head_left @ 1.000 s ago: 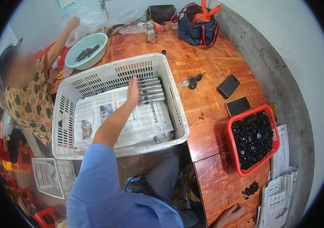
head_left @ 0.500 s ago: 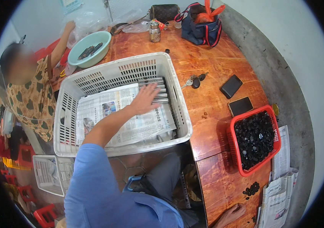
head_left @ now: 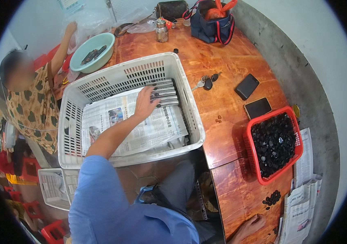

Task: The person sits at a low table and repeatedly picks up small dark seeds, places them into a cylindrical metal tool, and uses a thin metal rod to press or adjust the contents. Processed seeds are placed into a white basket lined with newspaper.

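- Your L hand is in the big white basket. Its fingers are spread a bit wide, w/ the tips at the L ends of the metal tubes; can't tell how hard they press.
- The metal tubes lie side by side in the basket, nr its far R corner. They're shiny, w/ ends facing L & R.
- Newspaper lies under your L wrist & covers lots of the basket's inside.
- Your R hand is low on the R, on the worktop. Its fingers are curled in; can't tell if they hold anything.
- Just past it: a small pile of black bits. Lots more like them fill the red basket.
- Folded papers are R of your R hand.
- 2 phones & keys lie b/w the baskets & the far end.
- A pale green bowl w/ dark pcs in it is past the white basket, on the L.
- A co-worker is on your L, 1 arm up.
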